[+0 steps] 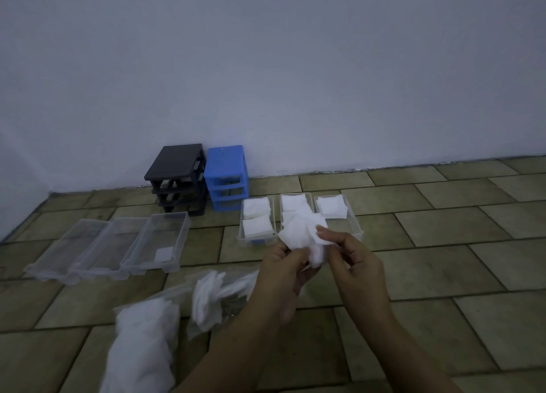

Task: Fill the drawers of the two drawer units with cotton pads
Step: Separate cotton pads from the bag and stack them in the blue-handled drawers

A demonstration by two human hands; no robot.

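**A:** Head view, entry one: hands?

**B:** Left hand (285,262) and right hand (350,253) both pinch a loose bunch of cotton pads (301,234), held in the air just in front of the middle right drawer (297,206). Neither hand is free.

**A:** Risks from here?

**B:** The bunch is fanned and uneven. In my judgement single pads could slip out and land on the tiled floor (443,274), or drop crooked and jam the drawer when it slides back. The light is dim too, which makes misplacing easier.

**A:** Entry two: containers on the right.

**B:** Three clear drawers side by side. Left right-group drawer (257,221): two neat stacks of pads. The middle one: pads at the far end, the near end hidden by the held bunch. Far right drawer (334,208): one stack at the far end, the near part hidden behind the right hand.

**A:** On the left?

**B:** Three more clear drawers (103,245), touching in a row. The nearest to centre holds one flat white square; the other two look bare.

**A:** The units?

**B:** Black drawer unit (177,162) and blue drawer unit (226,162) stand against the wall, slots vacant.

**A:** Supply?

**B:** Plastic bags of pads (141,333) lie near the left forearm.
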